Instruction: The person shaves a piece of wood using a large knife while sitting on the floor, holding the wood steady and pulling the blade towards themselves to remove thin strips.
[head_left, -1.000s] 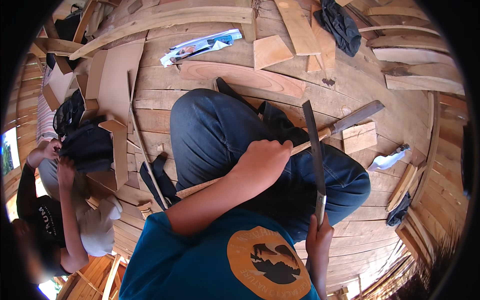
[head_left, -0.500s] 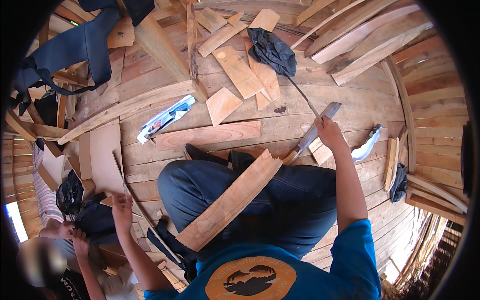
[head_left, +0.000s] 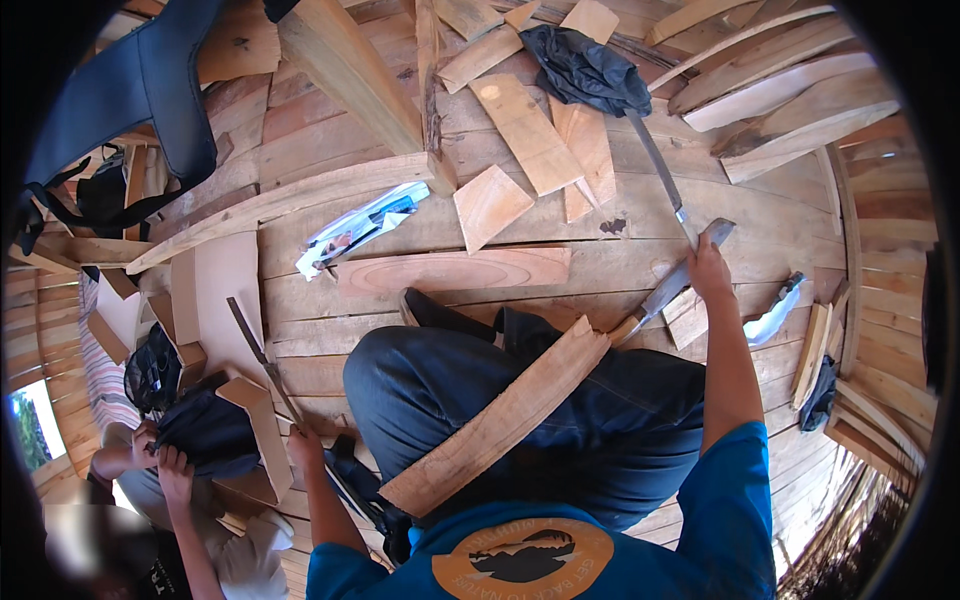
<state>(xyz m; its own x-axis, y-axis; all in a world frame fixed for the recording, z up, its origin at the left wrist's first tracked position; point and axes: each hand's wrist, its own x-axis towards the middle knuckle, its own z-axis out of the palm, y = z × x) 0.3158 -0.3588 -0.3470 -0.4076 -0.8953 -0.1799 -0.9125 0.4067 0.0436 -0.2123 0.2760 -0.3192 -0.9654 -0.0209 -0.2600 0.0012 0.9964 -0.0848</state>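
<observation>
My right hand [head_left: 711, 268] is closed round the handle of a long knife [head_left: 656, 160], whose narrow blade points away to a crumpled black plastic bag [head_left: 590, 70]; whether they touch I cannot tell. Behind that hand lies a machete [head_left: 665, 290], its wooden handle beside my knee. At my left side, my left hand [head_left: 305, 447] grips the lower end of another long, thin blade [head_left: 250, 335], which slants up beside a cardboard box. A rough wooden board [head_left: 500, 425] rests across my lap, touched by neither hand.
Several loose boards [head_left: 530, 135] lie ahead on the plank floor. Nearer are a flat reddish board [head_left: 455, 270] and a blue-white wrapper [head_left: 365, 228]. At left, a co-worker's hands [head_left: 165, 462] hold dark cloth by the open cardboard box [head_left: 262, 430]. A wooden post and beam [head_left: 290, 205] stand front left.
My left hand has moved from the cardboard box down to the end of the thin blade. The right-hand knife has turned, showing its flat side. The whole view has shifted somewhat.
</observation>
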